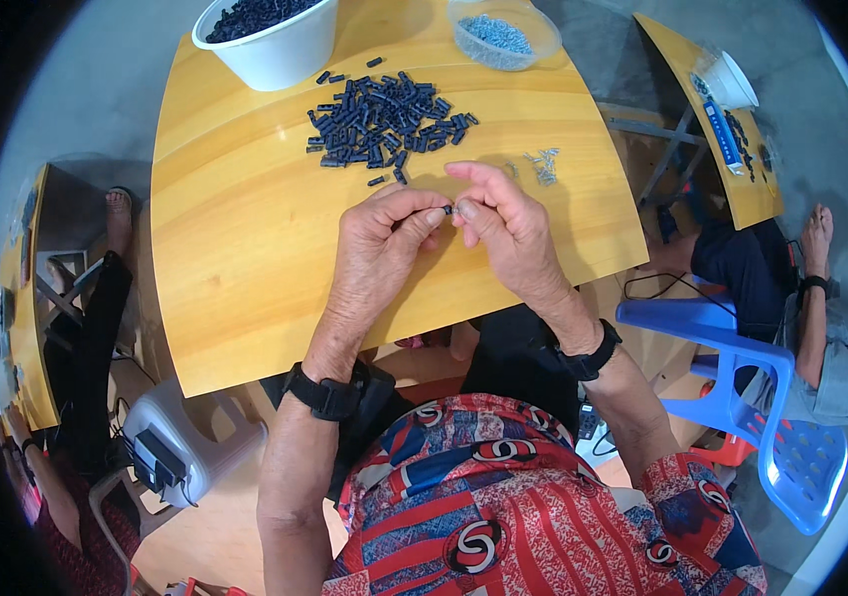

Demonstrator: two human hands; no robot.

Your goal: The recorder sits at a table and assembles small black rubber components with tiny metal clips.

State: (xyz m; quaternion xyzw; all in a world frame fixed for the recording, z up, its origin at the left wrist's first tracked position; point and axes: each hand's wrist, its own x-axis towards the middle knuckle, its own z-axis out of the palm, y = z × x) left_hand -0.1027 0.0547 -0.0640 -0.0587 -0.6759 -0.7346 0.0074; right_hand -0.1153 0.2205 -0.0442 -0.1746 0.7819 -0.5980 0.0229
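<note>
Over the near part of the wooden table [245, 298], my left hand [381, 238] is closed, its thumb and forefinger pinching a small black cylindrical piece [448, 210]. My right hand [508, 228] meets it at the piece's right end. Its thumb and a finger are pressed together there, and whatever they grip is too small to make out. Just beyond my hands spreads a pile of short black cylindrical pieces [384, 119]. A few small silvery screw-like parts [545, 167] lie to the right of the pile.
A white tub [285, 50] of black pieces stands at the far left of the table. At the far right, a clear bowl [533, 55] contains many small silvery-blue parts. Other people sit at side tables, with a blue plastic chair [732, 348] on the right and a grey stool [185, 437] on the left.
</note>
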